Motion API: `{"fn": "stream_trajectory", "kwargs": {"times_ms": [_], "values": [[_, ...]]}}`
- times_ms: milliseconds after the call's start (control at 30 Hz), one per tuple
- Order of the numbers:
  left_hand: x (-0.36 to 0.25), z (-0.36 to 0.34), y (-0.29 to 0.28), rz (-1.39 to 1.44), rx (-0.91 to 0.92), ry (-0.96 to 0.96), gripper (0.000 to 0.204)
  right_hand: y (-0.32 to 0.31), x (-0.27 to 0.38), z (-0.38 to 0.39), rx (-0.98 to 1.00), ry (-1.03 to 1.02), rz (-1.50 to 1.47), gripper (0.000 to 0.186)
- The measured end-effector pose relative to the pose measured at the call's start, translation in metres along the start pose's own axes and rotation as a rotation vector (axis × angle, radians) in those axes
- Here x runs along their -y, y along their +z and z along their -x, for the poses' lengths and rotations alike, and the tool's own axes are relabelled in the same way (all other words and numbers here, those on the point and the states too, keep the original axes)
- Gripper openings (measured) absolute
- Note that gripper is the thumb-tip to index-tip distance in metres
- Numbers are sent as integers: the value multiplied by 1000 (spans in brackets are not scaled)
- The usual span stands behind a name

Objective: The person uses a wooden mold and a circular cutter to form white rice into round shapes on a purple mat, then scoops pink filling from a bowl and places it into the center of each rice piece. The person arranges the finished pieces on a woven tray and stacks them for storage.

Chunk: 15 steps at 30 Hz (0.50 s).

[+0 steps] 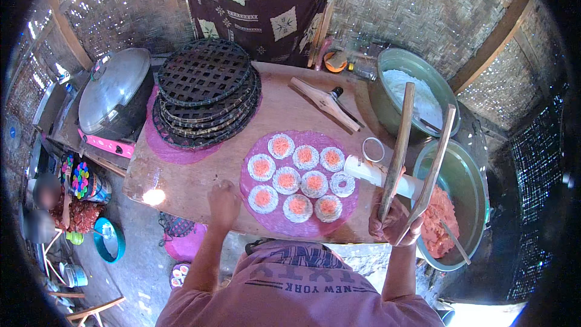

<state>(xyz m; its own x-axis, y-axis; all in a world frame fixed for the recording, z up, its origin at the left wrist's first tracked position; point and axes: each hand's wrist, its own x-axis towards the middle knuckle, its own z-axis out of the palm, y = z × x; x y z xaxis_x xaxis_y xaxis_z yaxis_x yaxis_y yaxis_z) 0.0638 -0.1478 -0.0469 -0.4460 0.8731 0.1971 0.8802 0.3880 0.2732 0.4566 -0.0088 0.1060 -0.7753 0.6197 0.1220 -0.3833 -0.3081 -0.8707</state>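
From where I stand, the trouble could start with the right hand (392, 223): its fingers are clamped on the lower end of the wooden tool (402, 145), whose two long arms rise above the desk's (181, 184) right side, between the sheet (254, 206) and the orange tub (486, 203); the hand hides whether they join. If that grip slackened, a long arm could swing into the nearby cakes (286, 180) and smear their tops. The tube (369, 172) lies beneath, one end right by the cakes, so a knock might roll it into them. The sheet reaches about to the desk's near edge, where the shirt (290, 290) could catch and drag it. The left hand (224, 201) is just beside the sheet, fingers curled; I can't tell whether they pinch anything. Now the count: ten cakes on the sheet, nine topped with orange and one a bare ring with an open middle; one tube, one white hoop (373, 149), two wooden tools counting the spare (324, 104) lying on the desk; two tubs, the orange one with one spoon (455, 243), the other (387, 106) holding white stuff; one lidded pot (115, 91); one stack of trays (206, 85), its layers too tight to number.
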Motion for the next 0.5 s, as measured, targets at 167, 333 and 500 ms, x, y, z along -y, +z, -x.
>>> {"fn": "stream_trajectory", "kwargs": {"times_ms": [167,333,500], "values": [[19,-73,-3,-174,-89,15,26,-3,5,8,-14,58,23,108],[-67,-120,-68,501,-111,246,45,-15,-16,25,23,261,-59,104],[-200,-129,-125,2119,662,261,88,-16,-44,20,48,526,-79,104]]}}
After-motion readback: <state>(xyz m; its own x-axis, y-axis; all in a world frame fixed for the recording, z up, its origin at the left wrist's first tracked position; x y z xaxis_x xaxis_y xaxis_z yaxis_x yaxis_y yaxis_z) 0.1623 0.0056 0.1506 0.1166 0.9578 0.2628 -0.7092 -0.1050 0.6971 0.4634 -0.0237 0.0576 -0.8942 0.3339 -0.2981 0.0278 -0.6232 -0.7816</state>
